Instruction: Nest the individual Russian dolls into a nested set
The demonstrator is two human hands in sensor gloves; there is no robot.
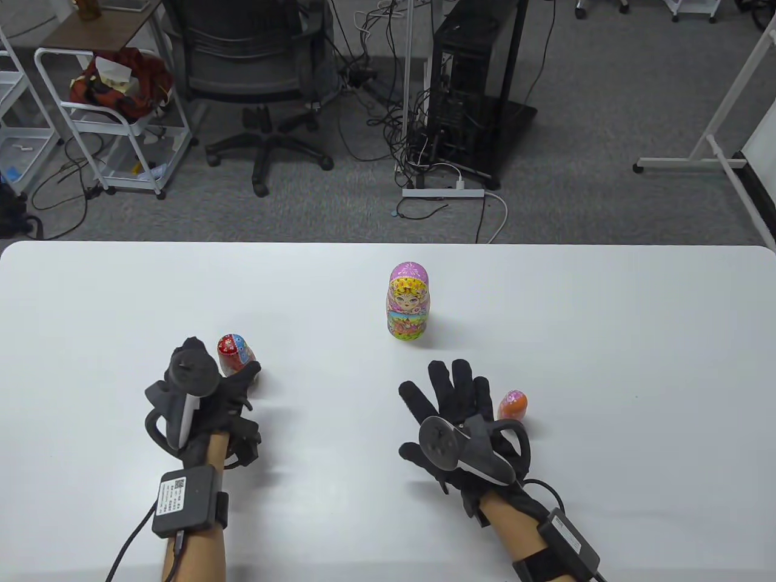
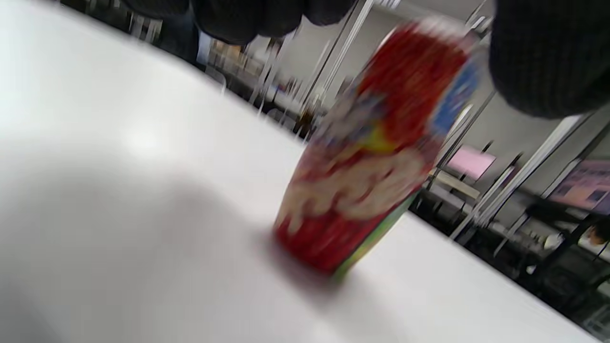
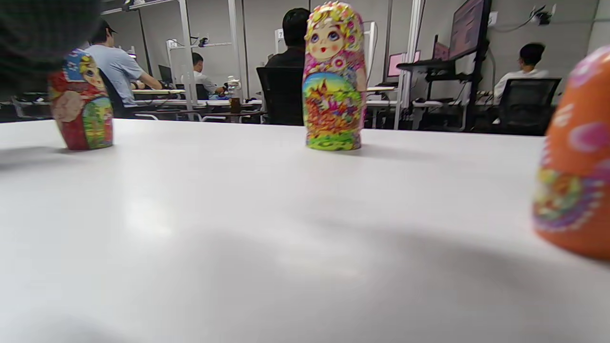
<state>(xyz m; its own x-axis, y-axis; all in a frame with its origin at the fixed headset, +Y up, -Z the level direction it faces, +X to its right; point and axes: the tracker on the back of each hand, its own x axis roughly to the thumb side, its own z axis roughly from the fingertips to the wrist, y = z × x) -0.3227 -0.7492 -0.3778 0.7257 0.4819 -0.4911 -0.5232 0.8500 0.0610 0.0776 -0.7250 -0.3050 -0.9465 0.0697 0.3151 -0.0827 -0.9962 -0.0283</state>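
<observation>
A large pink and yellow doll stands closed at the middle of the white table; it also shows in the right wrist view. A red doll stands at the left. My left hand curls around it from the near side. In the blurred left wrist view the red doll stands between the fingers and the thumb, with a gap on the finger side. A small orange doll stands just right of my right hand, which lies flat, spread and empty.
The right wrist view shows the red doll at the left and the orange doll close at the right edge. Beyond the table's far edge are an office chair, a computer tower and cables.
</observation>
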